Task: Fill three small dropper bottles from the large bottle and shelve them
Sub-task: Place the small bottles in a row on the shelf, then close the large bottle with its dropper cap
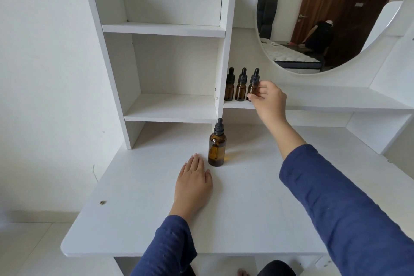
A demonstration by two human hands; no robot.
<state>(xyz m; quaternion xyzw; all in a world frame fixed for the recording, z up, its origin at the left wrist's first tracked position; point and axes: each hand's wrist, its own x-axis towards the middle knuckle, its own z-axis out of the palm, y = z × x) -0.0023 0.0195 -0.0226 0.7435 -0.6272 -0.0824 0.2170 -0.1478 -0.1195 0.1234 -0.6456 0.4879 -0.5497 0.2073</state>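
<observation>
Gripping the rightmost small bottle around its amber body, the right hand had its fingers and thumb curled about the glass, below the black dropper cap. That bottle stood upright on the low ledge under the round mirror. It was last in a tight row with the middle small bottle and the left small bottle, which sat right against the side of the shelf unit. Holding it low on the body probably kept it steady and kept the fingers off the soft dropper top.

The left hand lay flat on the table, fingers straight and holding nothing, its fingertips just beside the large bottle. It seemed to rest there as a brace for the long reach of the other arm. The large bottle stood upright and capped near the front edge of the shelf unit, within easy reach for pouring.

How full the small bottles were could not be told through the dark glass. So it was unclear whether this one was being set down filled or picked up for filling.
</observation>
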